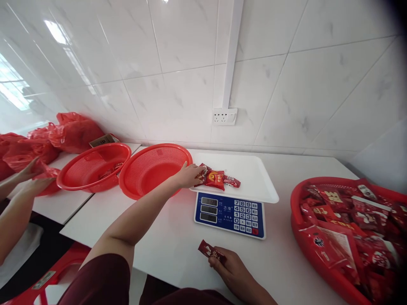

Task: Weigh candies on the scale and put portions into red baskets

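My left hand (190, 174) reaches over the white weighing tray (251, 176), its fingers closed on a dark red snack packet (202, 173) at the left end of a small group. Beside that packet lie a bright red snack packet (218, 179) with yellow print and a smaller red packet (232, 181). My right hand (229, 266) is low over the table in front of the scale, with thumb and fingers gripping another dark red snack packet (210, 250). The scale's blue keypad panel (229, 214) faces me, its display digits too faint to read.
An upright red basket (155, 148) stands left of the scale; another red basket (92, 154) holds a few packets. A large red basket (297, 212) full of packets is on the right. Red plastic bags (79, 131) and another person's arms (23, 190) are at far left.
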Tool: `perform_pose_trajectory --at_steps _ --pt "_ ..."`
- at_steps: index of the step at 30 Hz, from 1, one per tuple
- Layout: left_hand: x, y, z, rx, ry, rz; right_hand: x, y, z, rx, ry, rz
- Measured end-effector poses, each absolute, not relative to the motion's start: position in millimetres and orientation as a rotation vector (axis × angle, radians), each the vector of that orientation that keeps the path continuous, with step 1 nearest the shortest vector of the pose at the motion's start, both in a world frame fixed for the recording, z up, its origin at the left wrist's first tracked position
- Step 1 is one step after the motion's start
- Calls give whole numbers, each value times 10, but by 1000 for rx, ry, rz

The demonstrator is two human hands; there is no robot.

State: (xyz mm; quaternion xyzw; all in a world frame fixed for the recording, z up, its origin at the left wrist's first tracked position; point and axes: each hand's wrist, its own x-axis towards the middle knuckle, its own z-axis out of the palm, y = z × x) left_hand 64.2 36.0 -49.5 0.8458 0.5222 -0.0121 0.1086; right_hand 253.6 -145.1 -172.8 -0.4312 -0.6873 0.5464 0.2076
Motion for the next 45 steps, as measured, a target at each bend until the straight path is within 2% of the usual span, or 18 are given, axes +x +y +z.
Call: perform_pose_trajectory --at_steps 4,7,10,12,16,20,23,28,33,36,39,45 --pt "715 339 -529 2373 1542 186 2541 -1453 -1714 -1204 -1894 1547" --pt "707 328 -472 2244 1580 516 2543 -1447 -1700 -1200 -1895 1525" --pt "541 365 -343 2097 1717 840 2542 -1444 -1699 -1209 -1904 1504" --pt "392 396 -266 2062 1866 924 2538 -1445 -1703 -1213 -1906 1511" --pt "316 416 -268 2325 1987 739 2530 -1446 -1708 -1210 -1913 1511" --pt "618 459 -447 2611 1554 242 2531 -1445 -1710 -1217 -1900 1522" --pt "841 542 -549 2648 1410 40 2538 -1443 -1723 -1204 -1869 1539" --pt "845 592 -472 2601 1581 153 2547 -1440 -1745 -1192 -1860 1528" --pt "500 534 -317 2460 2060 425 2543 -1445 -1732 -1202 -1923 1474" --pt "331 494 -313 2428 2215 401 2540 -1450 -1721 -1218 -1954 1459" --pt "321 432 -352 2439 2070 388 2536 -1449 -1723 -1224 -1964 1464" --pt "708 337 -449 2501 1395 333 2529 -1427 -1723 -1213 -1939 1485"
